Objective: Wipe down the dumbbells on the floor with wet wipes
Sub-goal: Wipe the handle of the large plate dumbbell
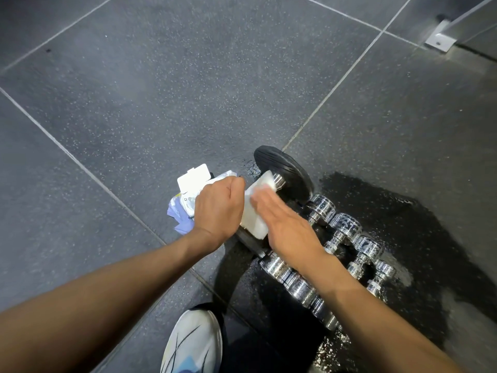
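Note:
A large black dumbbell point(285, 173) lies on the dark floor with a white wet wipe point(255, 208) draped over its handle. My left hand point(217, 205) is curled and grips the wipe's left edge, hiding the near black head. My right hand point(285, 222) lies flat with straight fingers pressing the wipe, slightly blurred. Several chrome dumbbells point(347, 224) lie in a row just right of the black one. A wet wipes pack point(188, 189) with its white lid flipped up sits behind my left hand.
A wet dark patch point(376, 211) spreads over the floor under and right of the chrome dumbbells. My white shoe point(193, 343) stands at the bottom centre. A metal bracket point(439, 36) and a wall base are at the top right. Grey speckled tiles stretch to the left.

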Available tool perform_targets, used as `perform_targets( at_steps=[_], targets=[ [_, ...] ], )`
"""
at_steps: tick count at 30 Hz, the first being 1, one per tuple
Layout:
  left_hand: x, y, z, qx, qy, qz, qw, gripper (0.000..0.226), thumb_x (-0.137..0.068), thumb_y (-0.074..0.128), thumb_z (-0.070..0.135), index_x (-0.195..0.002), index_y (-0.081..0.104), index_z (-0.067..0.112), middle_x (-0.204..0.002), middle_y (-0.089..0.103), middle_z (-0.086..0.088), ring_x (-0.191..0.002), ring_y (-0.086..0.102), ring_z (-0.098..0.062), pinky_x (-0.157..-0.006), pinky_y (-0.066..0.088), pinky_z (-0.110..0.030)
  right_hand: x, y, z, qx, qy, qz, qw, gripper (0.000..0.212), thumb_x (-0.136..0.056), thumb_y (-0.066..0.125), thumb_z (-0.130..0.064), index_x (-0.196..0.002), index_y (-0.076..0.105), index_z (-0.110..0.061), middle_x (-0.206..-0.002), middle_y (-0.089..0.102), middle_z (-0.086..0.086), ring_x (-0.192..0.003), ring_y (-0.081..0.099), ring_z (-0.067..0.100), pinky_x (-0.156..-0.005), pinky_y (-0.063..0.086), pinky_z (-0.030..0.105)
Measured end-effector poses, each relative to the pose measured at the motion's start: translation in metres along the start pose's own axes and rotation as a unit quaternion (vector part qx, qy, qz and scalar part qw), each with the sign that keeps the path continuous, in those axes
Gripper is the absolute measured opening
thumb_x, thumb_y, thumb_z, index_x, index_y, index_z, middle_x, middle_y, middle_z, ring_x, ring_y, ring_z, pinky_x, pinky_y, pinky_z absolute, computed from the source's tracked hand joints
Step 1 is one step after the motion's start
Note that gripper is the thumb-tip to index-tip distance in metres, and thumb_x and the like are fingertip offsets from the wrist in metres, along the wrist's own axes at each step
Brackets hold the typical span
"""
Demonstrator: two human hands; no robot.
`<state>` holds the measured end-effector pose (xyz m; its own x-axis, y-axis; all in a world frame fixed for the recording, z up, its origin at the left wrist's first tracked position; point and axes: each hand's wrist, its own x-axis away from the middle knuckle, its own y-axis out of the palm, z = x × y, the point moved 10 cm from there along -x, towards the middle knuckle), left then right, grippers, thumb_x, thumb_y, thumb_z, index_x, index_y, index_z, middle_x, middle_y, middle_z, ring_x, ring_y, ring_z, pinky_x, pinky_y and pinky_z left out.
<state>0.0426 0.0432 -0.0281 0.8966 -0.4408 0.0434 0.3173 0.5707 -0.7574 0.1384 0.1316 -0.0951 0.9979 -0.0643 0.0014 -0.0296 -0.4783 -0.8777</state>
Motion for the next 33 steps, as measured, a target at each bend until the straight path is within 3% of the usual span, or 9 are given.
perform_targets(
  at_steps=[7, 9, 13, 17, 19, 22, 25, 28, 33],
  targets=[
    [-0.003, 0.005, -0.003, -0.025, 0.017, -0.017, 0.999, 0.031, -0.086, 0.030, 0.023, -0.056, 0.022, 0.020, -0.052, 0.034, 0.003, -0.064, 0.040, -0.037, -0.058, 0.036, -0.047, 0.014, -0.004, 0.002, -0.183, 0.198, 0.042, 0.962, 0.065, -0.096, 0.042, 0.005, -0.157, 0.033, -0.014, -0.164, 0.031, 0.003, -0.131, 0.048, 0.029, -0.100, 0.043, 0.036],
    [-0.002, 0.004, 0.000, -0.013, 0.025, -0.016, 0.999, 0.033, -0.086, 0.031, 0.022, -0.055, 0.021, 0.023, -0.052, 0.033, 0.002, -0.065, 0.045, -0.044, -0.058, 0.038, -0.048, 0.021, 0.005, 0.000, -0.375, 0.289, 0.052, 0.879, 0.056, -0.095, 0.046, -0.004, -0.147, 0.053, -0.026, -0.139, 0.059, 0.006, -0.111, 0.058, 0.024, -0.090, 0.045, 0.032],
    [-0.002, -0.002, 0.003, 0.015, 0.028, -0.008, 0.999, 0.035, -0.085, 0.033, 0.018, -0.054, 0.018, 0.025, -0.053, 0.030, -0.004, -0.068, 0.047, -0.050, -0.058, 0.041, -0.052, 0.028, 0.018, 0.007, -0.640, 0.445, 0.115, 0.615, 0.051, -0.087, 0.042, 0.006, -0.116, 0.074, -0.022, -0.097, 0.075, 0.007, -0.088, 0.069, 0.023, -0.083, 0.056, 0.036],
    [-0.002, -0.008, 0.002, 0.035, 0.011, 0.017, 0.999, 0.041, -0.087, 0.034, 0.018, -0.049, 0.021, 0.024, -0.050, 0.028, -0.004, -0.064, 0.041, -0.047, -0.056, 0.035, -0.046, 0.036, 0.006, 0.017, -0.651, 0.486, 0.140, 0.566, 0.039, -0.097, 0.043, 0.008, -0.103, 0.071, -0.019, -0.081, 0.075, 0.000, -0.080, 0.068, 0.017, -0.070, 0.054, 0.027],
    [-0.002, -0.008, -0.001, 0.035, 0.005, 0.026, 0.999, 0.049, -0.093, 0.037, 0.016, -0.044, 0.031, 0.022, -0.044, 0.031, 0.002, -0.058, 0.036, -0.035, -0.056, 0.030, -0.042, 0.029, -0.004, 0.025, -0.623, 0.455, 0.175, 0.611, 0.044, -0.096, 0.043, 0.003, -0.109, 0.074, -0.026, -0.095, 0.074, -0.002, -0.092, 0.067, 0.017, -0.082, 0.052, 0.029],
    [-0.004, -0.005, -0.009, 0.043, -0.023, 0.021, 0.999, 0.050, -0.094, 0.038, 0.017, -0.048, 0.049, 0.031, -0.047, 0.048, 0.010, -0.053, 0.029, -0.015, -0.053, 0.021, -0.037, 0.014, -0.020, 0.030, -0.429, 0.374, 0.141, 0.810, 0.053, -0.095, 0.043, -0.006, -0.129, 0.066, -0.039, -0.116, 0.069, -0.003, -0.101, 0.065, 0.018, -0.084, 0.052, 0.033],
    [-0.004, -0.006, -0.008, 0.035, -0.018, 0.022, 0.999, 0.036, -0.086, 0.034, 0.023, -0.050, 0.027, 0.021, -0.047, 0.033, 0.004, -0.060, 0.035, -0.033, -0.056, 0.034, -0.044, 0.000, -0.029, 0.015, -0.105, 0.237, 0.058, 0.964, 0.057, -0.088, 0.039, -0.005, -0.136, 0.065, -0.022, -0.135, 0.061, 0.000, -0.125, 0.054, 0.026, -0.105, 0.039, 0.040],
    [-0.004, -0.004, -0.008, 0.032, -0.014, 0.014, 0.999, 0.036, -0.086, 0.033, 0.025, -0.052, 0.023, 0.021, -0.049, 0.030, 0.005, -0.064, 0.037, -0.040, -0.058, 0.029, -0.043, -0.006, -0.019, -0.013, 0.000, 0.046, 0.001, 0.999, 0.066, -0.080, 0.031, -0.010, -0.136, 0.063, -0.018, -0.137, 0.058, 0.002, -0.138, 0.045, 0.024, -0.111, 0.037, 0.043],
    [-0.004, -0.005, -0.004, 0.034, 0.002, 0.013, 0.999, 0.036, -0.087, 0.033, 0.023, -0.054, 0.021, 0.024, -0.051, 0.028, 0.000, -0.059, 0.034, -0.030, -0.057, 0.029, -0.042, 0.013, 0.015, -0.032, 0.025, -0.137, -0.142, 0.980, 0.101, -0.071, 0.059, 0.014, -0.160, 0.028, -0.021, -0.170, 0.019, -0.006, -0.158, -0.005, 0.013, -0.128, 0.003, 0.046]
  ],
)
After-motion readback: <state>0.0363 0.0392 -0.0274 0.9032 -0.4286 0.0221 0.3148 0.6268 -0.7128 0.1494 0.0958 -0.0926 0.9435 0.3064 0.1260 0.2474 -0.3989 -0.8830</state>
